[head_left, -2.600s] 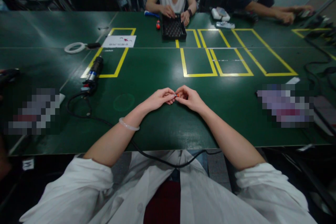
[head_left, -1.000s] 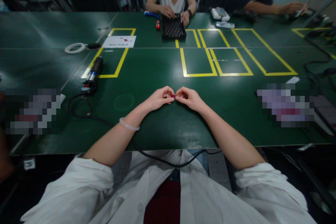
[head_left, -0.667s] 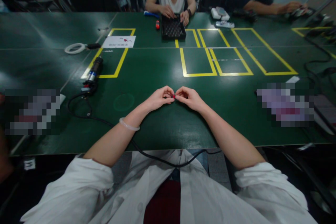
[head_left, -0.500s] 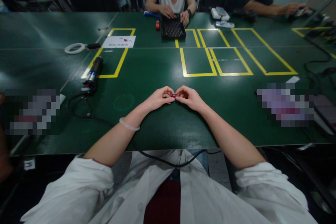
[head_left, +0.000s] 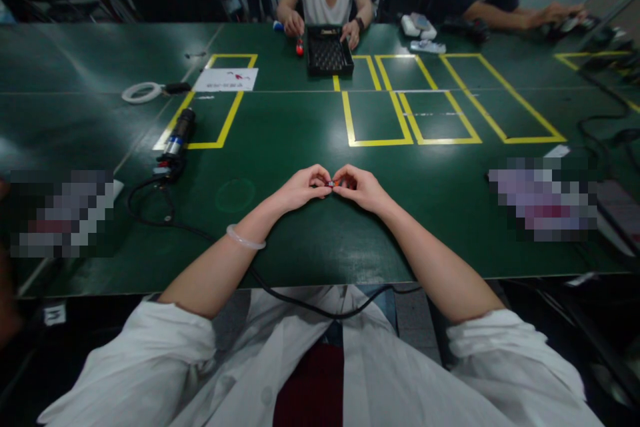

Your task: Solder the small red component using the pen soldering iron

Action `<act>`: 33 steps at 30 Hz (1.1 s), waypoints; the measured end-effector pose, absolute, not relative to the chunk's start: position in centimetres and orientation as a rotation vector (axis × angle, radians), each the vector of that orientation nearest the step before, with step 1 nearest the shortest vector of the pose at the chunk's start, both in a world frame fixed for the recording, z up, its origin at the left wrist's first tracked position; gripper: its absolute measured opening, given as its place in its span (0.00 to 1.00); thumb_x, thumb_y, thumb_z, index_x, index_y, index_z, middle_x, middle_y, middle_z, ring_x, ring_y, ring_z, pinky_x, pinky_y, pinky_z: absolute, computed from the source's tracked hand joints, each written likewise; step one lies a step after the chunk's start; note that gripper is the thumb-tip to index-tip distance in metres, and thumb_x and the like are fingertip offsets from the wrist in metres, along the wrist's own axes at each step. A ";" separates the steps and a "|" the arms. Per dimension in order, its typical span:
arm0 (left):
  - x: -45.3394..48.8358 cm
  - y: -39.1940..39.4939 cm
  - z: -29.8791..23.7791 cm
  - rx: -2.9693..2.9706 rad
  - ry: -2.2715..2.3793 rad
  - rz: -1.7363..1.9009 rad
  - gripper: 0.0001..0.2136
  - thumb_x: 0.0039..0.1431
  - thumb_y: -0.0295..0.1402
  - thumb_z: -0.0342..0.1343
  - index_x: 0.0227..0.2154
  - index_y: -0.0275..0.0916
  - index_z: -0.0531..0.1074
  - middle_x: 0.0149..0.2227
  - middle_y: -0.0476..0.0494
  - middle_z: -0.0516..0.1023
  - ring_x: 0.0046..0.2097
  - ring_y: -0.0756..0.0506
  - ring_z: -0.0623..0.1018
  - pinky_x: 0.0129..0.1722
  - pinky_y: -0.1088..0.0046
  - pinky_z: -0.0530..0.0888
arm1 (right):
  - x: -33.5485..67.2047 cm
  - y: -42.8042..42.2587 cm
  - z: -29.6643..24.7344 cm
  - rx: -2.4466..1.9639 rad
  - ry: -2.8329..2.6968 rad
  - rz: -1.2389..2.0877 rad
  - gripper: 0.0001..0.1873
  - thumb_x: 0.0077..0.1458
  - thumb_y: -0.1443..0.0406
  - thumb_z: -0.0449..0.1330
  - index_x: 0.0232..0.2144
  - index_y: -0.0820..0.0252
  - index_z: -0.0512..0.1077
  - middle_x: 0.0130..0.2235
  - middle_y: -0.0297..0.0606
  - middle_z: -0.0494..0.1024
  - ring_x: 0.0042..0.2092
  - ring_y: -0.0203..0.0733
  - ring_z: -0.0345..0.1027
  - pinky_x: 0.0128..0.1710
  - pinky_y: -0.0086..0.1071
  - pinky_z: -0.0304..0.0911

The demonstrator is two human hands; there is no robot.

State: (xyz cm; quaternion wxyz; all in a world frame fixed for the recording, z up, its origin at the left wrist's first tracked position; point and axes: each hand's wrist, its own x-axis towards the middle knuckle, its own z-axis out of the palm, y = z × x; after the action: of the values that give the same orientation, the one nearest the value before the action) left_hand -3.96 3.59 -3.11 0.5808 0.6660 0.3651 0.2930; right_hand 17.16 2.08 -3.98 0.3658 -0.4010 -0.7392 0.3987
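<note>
My left hand (head_left: 306, 188) and my right hand (head_left: 366, 189) meet fingertip to fingertip above the green table (head_left: 280, 253). Both are closed in a pinch. Between them shows a small red piece (head_left: 331, 183) with a pale spot; its kind is too small to make out. A bit of orange-red reaches in under the right fingers. The curled fingers hide the rest of it. A clear bangle circles my left wrist.
Across the table a co-worker touches a black tray (head_left: 330, 71) and a red-handled tool (head_left: 299, 48). Left lie a black cylindrical tool (head_left: 181, 130) with a cable, a white coil (head_left: 143, 92) and a printed sheet (head_left: 227, 79). Yellow tape (head_left: 380, 143) marks rectangles. A black cable (head_left: 325, 313) crosses my lap.
My hands have barely shifted; a pale spot now shows on the piece between my fingertips. The co-worker's one hand has moved from the tray to the red-handled tool.
</note>
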 end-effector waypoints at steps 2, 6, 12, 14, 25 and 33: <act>-3.9 3.6 -3.1 1.550 0.849 0.685 0.15 0.50 0.32 0.65 0.38 0.34 0.67 0.35 0.47 0.73 0.33 0.53 0.75 0.35 0.75 0.72 | 17.2 2.1 -4.0 -1.035 -1.911 1.010 0.11 0.53 0.60 0.63 0.36 0.60 0.71 0.30 0.32 0.72 0.29 0.34 0.62 0.31 0.29 0.57; -3.9 3.5 -3.0 1.536 0.849 0.680 0.15 0.50 0.32 0.66 0.37 0.34 0.67 0.34 0.48 0.73 0.33 0.53 0.75 0.35 0.76 0.72 | 17.2 2.1 -3.9 -1.043 -1.926 0.995 0.11 0.52 0.60 0.64 0.36 0.60 0.71 0.32 0.34 0.73 0.31 0.35 0.64 0.32 0.30 0.58; -3.8 3.5 -3.0 1.528 0.860 0.685 0.16 0.50 0.33 0.66 0.37 0.34 0.67 0.36 0.47 0.73 0.33 0.53 0.75 0.35 0.75 0.72 | 17.2 2.2 -4.0 -1.065 -1.909 1.022 0.12 0.52 0.60 0.63 0.37 0.60 0.71 0.31 0.33 0.73 0.29 0.34 0.62 0.30 0.30 0.57; -3.8 3.5 -2.8 1.538 0.870 0.676 0.16 0.50 0.33 0.66 0.38 0.34 0.68 0.37 0.46 0.74 0.33 0.53 0.75 0.35 0.75 0.72 | 17.3 2.3 -4.0 -1.068 -1.909 1.027 0.12 0.52 0.60 0.63 0.37 0.60 0.72 0.30 0.32 0.73 0.29 0.34 0.62 0.30 0.29 0.57; -7.5 5.2 -1.0 1.736 1.113 0.665 0.22 0.60 0.47 0.57 0.49 0.35 0.71 0.47 0.36 0.77 0.47 0.43 0.77 0.47 0.65 0.74 | 17.5 2.3 -4.0 -1.043 -1.824 1.112 0.14 0.52 0.58 0.64 0.37 0.61 0.71 0.30 0.32 0.72 0.27 0.32 0.60 0.30 0.29 0.57; -18.3 7.6 1.3 2.285 2.124 0.350 0.29 0.64 0.45 0.50 0.60 0.29 0.65 0.63 0.27 0.63 0.63 0.32 0.63 0.62 0.53 0.59 | 17.7 2.3 -3.8 -1.050 -1.831 1.106 0.12 0.53 0.60 0.63 0.36 0.60 0.71 0.30 0.32 0.73 0.28 0.32 0.61 0.30 0.29 0.57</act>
State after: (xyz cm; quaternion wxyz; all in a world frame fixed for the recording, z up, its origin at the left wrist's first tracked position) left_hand -18.29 7.58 1.34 0.0011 0.7279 0.6766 0.1113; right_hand 17.72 2.26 -3.75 0.3701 -0.4091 -0.7139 0.4313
